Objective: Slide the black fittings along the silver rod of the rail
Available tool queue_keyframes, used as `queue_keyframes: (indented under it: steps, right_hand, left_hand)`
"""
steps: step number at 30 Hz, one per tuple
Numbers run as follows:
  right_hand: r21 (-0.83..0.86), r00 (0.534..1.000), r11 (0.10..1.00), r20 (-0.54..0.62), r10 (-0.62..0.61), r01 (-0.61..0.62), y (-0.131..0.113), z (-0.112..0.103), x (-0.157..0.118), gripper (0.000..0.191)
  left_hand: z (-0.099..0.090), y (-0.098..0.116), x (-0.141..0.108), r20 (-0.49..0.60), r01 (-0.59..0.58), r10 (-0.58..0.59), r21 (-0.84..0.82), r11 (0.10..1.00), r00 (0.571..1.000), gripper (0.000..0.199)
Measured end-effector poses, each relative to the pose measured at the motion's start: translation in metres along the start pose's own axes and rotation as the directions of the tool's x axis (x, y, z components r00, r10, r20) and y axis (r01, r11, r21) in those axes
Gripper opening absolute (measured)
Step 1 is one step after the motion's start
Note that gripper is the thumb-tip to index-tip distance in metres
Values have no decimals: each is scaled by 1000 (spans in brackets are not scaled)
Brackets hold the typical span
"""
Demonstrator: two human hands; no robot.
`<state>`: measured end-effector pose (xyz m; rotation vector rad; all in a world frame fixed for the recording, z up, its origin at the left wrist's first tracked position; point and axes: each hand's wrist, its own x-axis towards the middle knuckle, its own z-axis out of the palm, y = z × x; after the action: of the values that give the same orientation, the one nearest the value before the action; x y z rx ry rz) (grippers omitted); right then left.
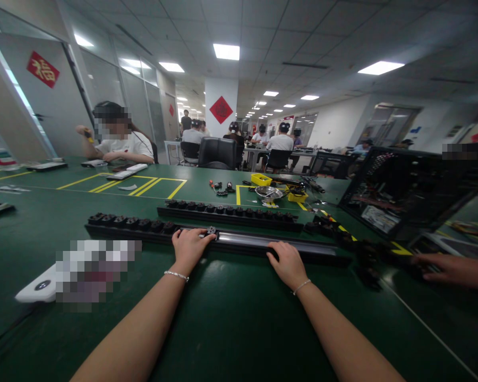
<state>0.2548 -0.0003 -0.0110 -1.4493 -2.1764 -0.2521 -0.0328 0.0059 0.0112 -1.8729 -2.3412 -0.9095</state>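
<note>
A long black power-strip housing (279, 242) lies across the green table in front of me, with several black socket modules (132, 223) seated in its left part. Its right part shows a bare pale channel. My left hand (189, 249) is closed at the middle of the housing, thumb and fingers around a socket module (211, 230); my fingers partly hide it. Farther right, my right hand (289, 261) grips the near edge of the housing, fingers on top and thumb on the near side. Behind lies a second black strip (231, 214) filled with modules.
A white device (43, 286) with a cable lies at left. Loose black modules (368, 257) sit past the right end, near another person's hand (454, 269). An open computer case (406, 191), a metal bowl (268, 192) and a yellow bin (261, 179) stand farther back.
</note>
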Motion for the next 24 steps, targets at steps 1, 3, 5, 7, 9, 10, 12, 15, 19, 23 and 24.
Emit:
queue_keyframes:
  steps: [1,3,5,7,9,10,12,15,19,23,24]
  right_hand:
    - [1,1000,1000,0,-1,1,0,0,0,17]
    - [4,1000,1000,2,0,0,0,-1,0,17]
    - [6,1000,1000,6,3,-3,-1,-1,0,17]
    - [0,1000,1000,9,4,-4,-1,-1,0,17]
    - [-11,1000,1000,8,1,-1,-1,-1,0,17]
    - [-16,1000,1000,7,0,0,-1,-1,0,17]
    - [-18,1000,1000,6,-1,1,-1,-1,0,17]
    - [-8,1000,1000,6,-1,1,-1,-1,0,17]
    - [-3,1000,1000,9,1,-1,0,-1,0,18]
    - [9,1000,1000,10,0,0,0,-1,0,18]
    - [10,1000,1000,9,-2,2,0,-1,0,18]
  left_hand:
    - [0,0,0,2,-4,4,-3,1000,1000,36]
    - [0,0,0,0,-7,7,-2,1000,1000,36]
    - [0,-1,0,-10,-5,5,7,1000,1000,36]
    - [1,-1,0,-18,-10,10,16,1000,1000,36]
    - [1,-1,-1,-22,-18,19,21,1000,1000,36]
    - [1,-1,-1,-23,-21,22,23,1000,1000,35]
    - [1,-2,-1,-20,-26,27,23,999,999,34]
    - [2,-2,-1,-15,-39,39,26,999,999,33]
    - [2,-2,-1,-23,-44,45,35,998,999,34]
    - [2,-2,-1,-28,-45,46,19,999,999,35]
    - [2,-2,-1,-28,-51,52,18,999,998,35]
